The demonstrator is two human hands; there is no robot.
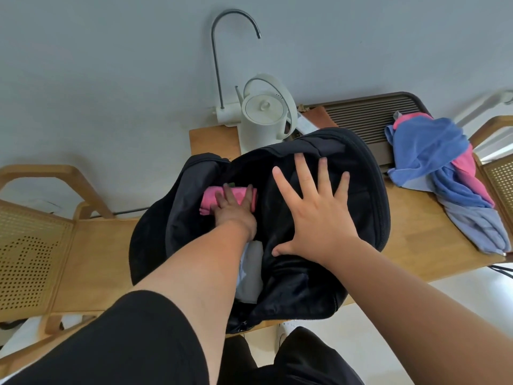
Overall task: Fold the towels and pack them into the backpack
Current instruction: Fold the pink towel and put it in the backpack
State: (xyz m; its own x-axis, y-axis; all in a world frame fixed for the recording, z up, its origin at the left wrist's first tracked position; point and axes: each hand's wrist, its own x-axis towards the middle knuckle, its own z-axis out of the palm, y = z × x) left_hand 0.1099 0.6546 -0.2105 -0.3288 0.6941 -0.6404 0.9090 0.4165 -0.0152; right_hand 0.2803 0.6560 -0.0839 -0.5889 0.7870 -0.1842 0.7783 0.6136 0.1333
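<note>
Your left hand (pixel 233 211), fingers flat, presses the pink towel (pixel 243 193) inside the backpack (pixel 363 173). Your right hand (pixel 313 215) rests splayed open on its flap.

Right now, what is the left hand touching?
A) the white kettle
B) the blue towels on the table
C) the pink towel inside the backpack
C: the left hand lies on the pink towel inside the open backpack, while the right hand rests spread on the bag.
</note>
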